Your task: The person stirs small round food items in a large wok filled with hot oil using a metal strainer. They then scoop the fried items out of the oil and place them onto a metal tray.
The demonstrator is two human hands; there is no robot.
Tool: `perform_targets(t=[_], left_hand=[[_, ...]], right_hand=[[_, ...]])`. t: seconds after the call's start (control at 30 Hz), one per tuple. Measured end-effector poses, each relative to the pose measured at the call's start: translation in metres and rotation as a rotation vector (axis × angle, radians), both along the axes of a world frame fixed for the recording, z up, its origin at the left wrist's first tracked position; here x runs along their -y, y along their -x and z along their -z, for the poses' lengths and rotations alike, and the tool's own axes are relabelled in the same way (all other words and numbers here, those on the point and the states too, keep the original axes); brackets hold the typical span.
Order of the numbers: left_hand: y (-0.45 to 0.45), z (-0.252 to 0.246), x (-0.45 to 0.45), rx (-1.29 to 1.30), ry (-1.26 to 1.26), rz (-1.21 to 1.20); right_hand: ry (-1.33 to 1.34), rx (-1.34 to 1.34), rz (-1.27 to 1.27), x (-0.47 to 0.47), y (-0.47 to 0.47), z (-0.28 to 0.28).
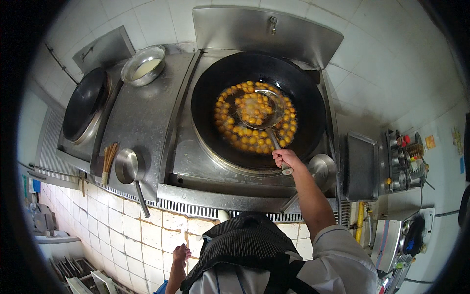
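Note:
My right hand [287, 158] grips the handle of a round metal strainer ladle [272, 135]. Its bowl sits in a large black wok [308, 110], with a heap of golden fried balls [253, 106] in it. More of these balls [257, 140] float in hot oil around the ladle, bubbling in places. Down at my side, over the tiled floor, hangs my left hand [181, 253]. Its fingers are loosely curled and nothing shows in them.
A metal ladle [323, 171] lies under my right forearm. On the left are a saucepan [127, 167], a bamboo brush [109, 160], a metal bowl [147, 68] with pale liquid, and a second wok [84, 104]. A rectangular tray [362, 165] and condiment pots [402, 161] stand on the right.

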State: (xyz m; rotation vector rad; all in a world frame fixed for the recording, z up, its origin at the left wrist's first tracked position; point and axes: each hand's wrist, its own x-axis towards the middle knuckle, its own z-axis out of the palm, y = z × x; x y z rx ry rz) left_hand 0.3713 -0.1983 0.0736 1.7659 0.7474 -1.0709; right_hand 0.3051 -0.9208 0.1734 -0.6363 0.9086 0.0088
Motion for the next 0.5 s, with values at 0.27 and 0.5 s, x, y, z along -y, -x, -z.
perform_targets(t=[0.27,0.5], left_hand=[[-0.005,0.003,0.013,0.019,0.061,0.000],[0.005,0.004,-0.020,-0.059,-0.007,-0.002]], right_hand=[[0.288,-0.139,-0.092,-0.011,-0.022,0.006],[-0.196,0.106,0.047,-0.003,-0.044,0.005]])
